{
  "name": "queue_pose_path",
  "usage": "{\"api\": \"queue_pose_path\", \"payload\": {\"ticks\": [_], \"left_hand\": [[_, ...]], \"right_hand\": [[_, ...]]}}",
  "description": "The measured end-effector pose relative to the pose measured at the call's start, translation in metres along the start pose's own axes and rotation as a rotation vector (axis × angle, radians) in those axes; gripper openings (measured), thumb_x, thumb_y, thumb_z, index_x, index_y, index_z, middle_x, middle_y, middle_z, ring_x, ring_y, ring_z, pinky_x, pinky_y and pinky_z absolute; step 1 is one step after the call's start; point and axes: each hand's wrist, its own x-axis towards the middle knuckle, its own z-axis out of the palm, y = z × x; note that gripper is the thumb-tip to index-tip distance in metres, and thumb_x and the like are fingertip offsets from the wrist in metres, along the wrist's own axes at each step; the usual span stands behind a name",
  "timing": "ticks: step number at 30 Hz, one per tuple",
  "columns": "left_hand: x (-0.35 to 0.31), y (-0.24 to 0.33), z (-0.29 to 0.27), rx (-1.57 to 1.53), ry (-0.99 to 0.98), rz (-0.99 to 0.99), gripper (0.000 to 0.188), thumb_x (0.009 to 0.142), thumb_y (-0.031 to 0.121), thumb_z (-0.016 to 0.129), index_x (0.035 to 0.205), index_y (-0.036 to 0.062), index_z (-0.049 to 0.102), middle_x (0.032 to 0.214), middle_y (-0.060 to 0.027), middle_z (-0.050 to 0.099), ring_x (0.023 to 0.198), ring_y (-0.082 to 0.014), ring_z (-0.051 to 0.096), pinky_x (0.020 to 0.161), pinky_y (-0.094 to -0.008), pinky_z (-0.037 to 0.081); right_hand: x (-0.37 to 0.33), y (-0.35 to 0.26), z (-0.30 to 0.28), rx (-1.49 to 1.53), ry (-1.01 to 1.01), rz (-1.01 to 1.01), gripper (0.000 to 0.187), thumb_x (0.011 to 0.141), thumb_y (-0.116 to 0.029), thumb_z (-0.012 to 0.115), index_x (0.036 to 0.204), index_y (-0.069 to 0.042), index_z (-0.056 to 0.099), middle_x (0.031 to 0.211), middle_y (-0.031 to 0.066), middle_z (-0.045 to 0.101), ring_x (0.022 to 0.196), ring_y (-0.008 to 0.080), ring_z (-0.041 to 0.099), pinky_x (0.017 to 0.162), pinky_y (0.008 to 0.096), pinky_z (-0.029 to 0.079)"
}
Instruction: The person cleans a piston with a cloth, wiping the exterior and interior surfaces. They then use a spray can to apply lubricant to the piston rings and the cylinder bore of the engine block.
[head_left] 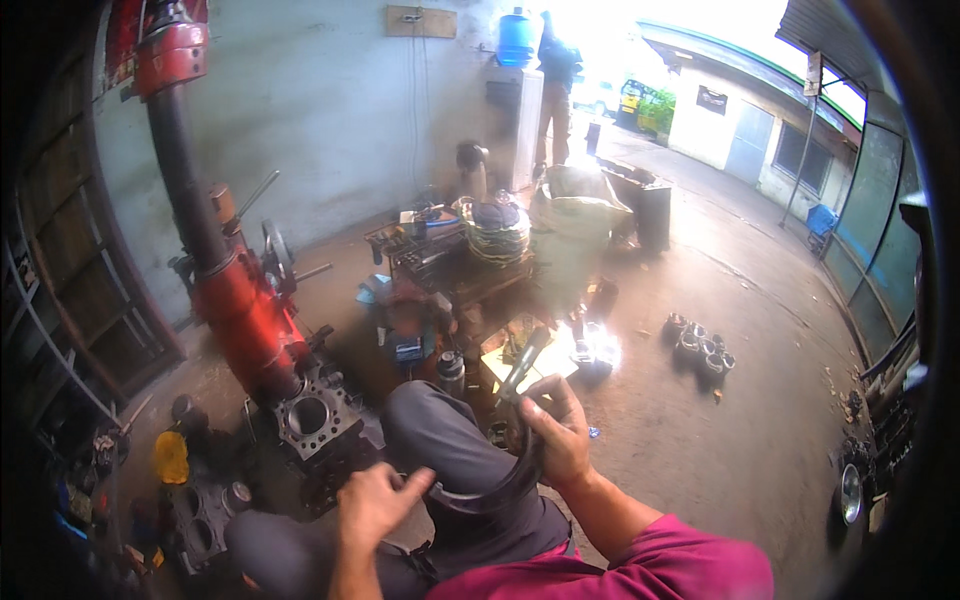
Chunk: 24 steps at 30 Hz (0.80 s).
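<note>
My right hand (562,432) is closed round a long tool with a silver metal end (524,362) pointing up and away. A dark curved band (490,502) runs from below that hand across my lap toward the left; whether it is part of the tool, I cannot tell. My left hand (376,502) hovers over my lap, thumb stretched out and fingers loosely bent, with nothing seen in it. Its thumb is close to the band's left end. Beyond my knee lies a yellow sheet (510,372), partly behind the tool.
To the left, a tall red machine (235,315) stands over an engine block (318,425) with a round bore. Another block (205,520) sits nearer. A low bench (480,280) carries tools and a coiled bundle. Several metal parts (700,345) lie on the floor at right. A person (557,90) stands far back.
</note>
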Motion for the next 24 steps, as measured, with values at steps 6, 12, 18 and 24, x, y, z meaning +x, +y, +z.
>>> {"api": "queue_pose_path", "payload": {"ticks": [6, 12, 18, 24], "left_hand": [[0.001, 0.001, 0.045, -0.033, 0.007, 0.202, 0.063, 0.088, 0.062, 0.072, 0.077, 0.0002, 0.067, 0.088, -0.0301, 0.068, 0.093, -0.0495, 0.067, 0.079, -0.0519, 0.053], [0.000, -0.007, 0.046, -0.161, -0.145, 0.337, 0.032, 0.096, 0.034, 0.067, 0.093, 0.0024, 0.070, 0.092, -0.0260, 0.071, 0.093, -0.0459, 0.069, 0.080, -0.0536, 0.054], [-0.046, -0.006, 0.056, -0.238, -0.567, 0.602, 0.031, 0.099, 0.031, 0.065, 0.091, 0.0012, 0.068, 0.080, -0.0239, 0.068, 0.080, -0.0428, 0.068, 0.073, -0.0504, 0.052], [-0.051, -0.005, 0.051, -0.437, -0.469, 0.627, 0.035, 0.099, 0.037, 0.068, 0.086, 0.0041, 0.068, 0.074, -0.0158, 0.066, 0.072, -0.0362, 0.066, 0.067, -0.0451, 0.051]], "right_hand": [[0.006, 0.000, 0.017, 0.088, -0.029, 0.013, 0.013, 0.102, -0.008, 0.063, 0.108, -0.006, 0.051, 0.076, 0.0067, 0.060, 0.062, 0.0126, 0.056, 0.057, 0.0261, 0.046], [0.003, 0.004, 0.004, 0.042, -0.089, 0.023, 0.011, 0.102, -0.011, 0.060, 0.110, -0.009, 0.053, 0.077, 0.0078, 0.059, 0.060, 0.0134, 0.054, 0.052, 0.0265, 0.044], [-0.002, 0.003, -0.011, -0.021, -0.016, 0.017, 0.015, 0.102, -0.012, 0.061, 0.109, -0.008, 0.049, 0.075, 0.0065, 0.054, 0.057, 0.0132, 0.050, 0.051, 0.0283, 0.042], [0.018, -0.010, -0.001, -0.091, -0.087, -0.016, 0.032, 0.088, 0.002, 0.069, 0.112, -0.007, 0.050, 0.083, 0.0050, 0.059, 0.060, 0.0120, 0.055, 0.054, 0.0250, 0.044]]}}
